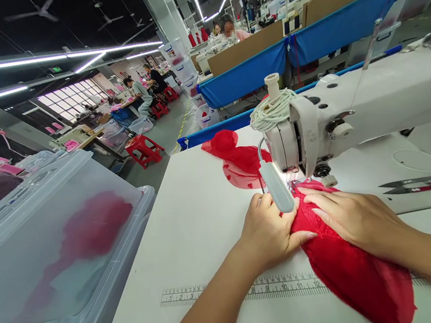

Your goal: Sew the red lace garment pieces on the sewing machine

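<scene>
Left hand (268, 229), right hand (356, 219) flatten red lace fabric (349, 271), fingers (316, 197) released; sewing machine (301, 138) at twelve o'clock may nip them.

printed ruler scale (282, 285) on white table (192, 224): numbers 2, 3, 8, 9, 10, 12

Plastic bin (48, 235) left of table (192, 224); snips (425, 184) right.

Your red cloth (348, 266) is thin, lacy and matt, sheer at its edges. Your sewing machine (372, 100) wears smooth, glossy white enamel. The table (200, 223) is smooth, matt white; the bin (50, 245) beside you is frosted translucent plastic; the snips (425, 184) are dull dark metal.
</scene>
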Demonstrator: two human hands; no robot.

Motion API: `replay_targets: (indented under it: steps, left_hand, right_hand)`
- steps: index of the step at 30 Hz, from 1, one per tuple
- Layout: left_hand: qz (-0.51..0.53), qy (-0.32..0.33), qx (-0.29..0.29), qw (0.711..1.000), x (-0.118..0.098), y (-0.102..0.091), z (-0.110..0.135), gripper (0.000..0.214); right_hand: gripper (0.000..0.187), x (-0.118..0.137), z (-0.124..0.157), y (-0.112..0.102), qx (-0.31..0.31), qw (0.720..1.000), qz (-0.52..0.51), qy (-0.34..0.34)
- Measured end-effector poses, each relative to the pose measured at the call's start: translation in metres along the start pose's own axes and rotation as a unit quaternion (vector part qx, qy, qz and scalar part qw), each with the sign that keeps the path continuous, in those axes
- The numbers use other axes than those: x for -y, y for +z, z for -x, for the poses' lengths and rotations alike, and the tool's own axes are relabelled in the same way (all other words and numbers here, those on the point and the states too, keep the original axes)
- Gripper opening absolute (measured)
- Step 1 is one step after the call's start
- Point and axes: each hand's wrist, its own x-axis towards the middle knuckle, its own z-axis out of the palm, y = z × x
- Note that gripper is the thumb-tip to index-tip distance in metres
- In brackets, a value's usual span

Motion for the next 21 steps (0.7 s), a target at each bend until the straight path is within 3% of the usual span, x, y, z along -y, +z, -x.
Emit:
replay_targets:
  steps: [6, 10, 15, 18, 21]
  left_hand:
    - [0.017, 0.014, -0.020, 1.000, 0.000, -0.007, -0.002, 0.081]
    - [0.051, 0.063, 0.004, 0.997, -0.002, -0.010, -0.005, 0.076]
    - [0.048, 0.049, 0.040, 0.997, -0.005, -0.009, -0.006, 0.064]
    - [0.049, 0.039, 0.061, 0.996, -0.005, -0.011, -0.006, 0.063]
    - [0.055, 0.025, 0.068, 0.996, -0.004, -0.012, -0.008, 0.062]
  right_hand:
    - [0.037, -0.001, 0.000, 0.001, 0.012, 1.000, 0.001, 0.013]
    - [0.037, -0.004, 0.004, 0.000, -0.026, 0.998, 0.013, -0.049]
    - [0.037, -0.007, 0.008, 0.001, -0.034, 0.995, -0.018, -0.094]
    - [0.029, -0.011, 0.010, 0.003, -0.045, 0.998, 0.037, 0.022]
    - [0.036, -0.019, 0.020, 0.007, -0.025, 0.978, 0.116, 0.173]
